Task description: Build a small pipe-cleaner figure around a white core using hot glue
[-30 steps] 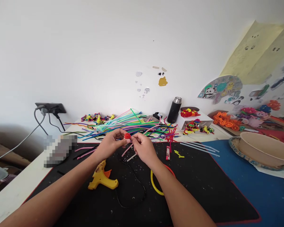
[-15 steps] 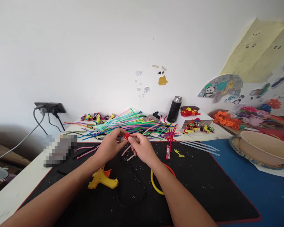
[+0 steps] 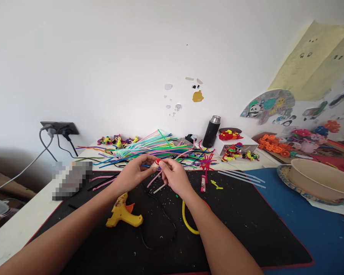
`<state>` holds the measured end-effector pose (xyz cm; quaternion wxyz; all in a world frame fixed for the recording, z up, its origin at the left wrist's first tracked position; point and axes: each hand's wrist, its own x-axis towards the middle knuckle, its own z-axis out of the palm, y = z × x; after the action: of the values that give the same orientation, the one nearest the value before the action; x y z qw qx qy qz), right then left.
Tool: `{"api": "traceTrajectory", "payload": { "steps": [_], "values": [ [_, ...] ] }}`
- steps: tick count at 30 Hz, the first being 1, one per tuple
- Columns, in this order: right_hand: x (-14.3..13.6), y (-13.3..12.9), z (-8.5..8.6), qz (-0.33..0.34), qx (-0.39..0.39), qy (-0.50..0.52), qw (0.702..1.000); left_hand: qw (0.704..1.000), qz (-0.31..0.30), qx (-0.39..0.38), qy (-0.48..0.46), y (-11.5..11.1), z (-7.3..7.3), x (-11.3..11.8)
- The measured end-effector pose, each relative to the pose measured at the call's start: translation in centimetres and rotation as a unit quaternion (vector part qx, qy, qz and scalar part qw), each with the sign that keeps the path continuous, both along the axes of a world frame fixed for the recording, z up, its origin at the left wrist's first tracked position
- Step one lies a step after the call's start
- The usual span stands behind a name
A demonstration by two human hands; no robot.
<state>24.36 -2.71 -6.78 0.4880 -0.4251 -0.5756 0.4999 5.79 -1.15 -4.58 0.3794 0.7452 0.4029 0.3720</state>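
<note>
While poised above the far part of a black rectangular mat (image 3: pixel 240 229), pinched a small, rounded red piece (image 3: pixel 158 161) between nearly closed fingers of the left hand (image 3: pixel 134 172) and right hand (image 3: pixel 176 177); had a yellow plastic glue gun (image 3: pixel 124 214) nearer, leftward.

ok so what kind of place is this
Probably a craft table, at home or in a small workshop; the view doesn't settle which. The signs are the heap of pipe cleaners, the yellow glue gun on the black mat, and the clear sticks.
</note>
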Motion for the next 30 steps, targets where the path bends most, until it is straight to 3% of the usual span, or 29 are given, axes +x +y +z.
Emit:
{"api": "traceTrajectory", "payload": {
  "steps": [10,19,26,30],
  "values": [
    [-0.3,0.0,0.0,0.033,-0.039,0.055,0.997,0.997,0.058,-0.002,-0.056,-0.3,-0.7,0.9],
    [-0.2,0.0,-0.1,0.051,-0.069,0.091,0.992,0.993,0.013,-0.081,-0.089,0.1,0.3,0.3],
    [0.0,0.0,-0.4,0.091,-0.080,0.074,0.990,0.992,0.057,0.097,0.057,0.5,1.4,-1.2],
    [0.1,-0.1,-0.3,0.100,-0.084,0.065,0.989,0.987,0.047,0.144,0.063,0.5,1.5,-1.3]
  ]
}}
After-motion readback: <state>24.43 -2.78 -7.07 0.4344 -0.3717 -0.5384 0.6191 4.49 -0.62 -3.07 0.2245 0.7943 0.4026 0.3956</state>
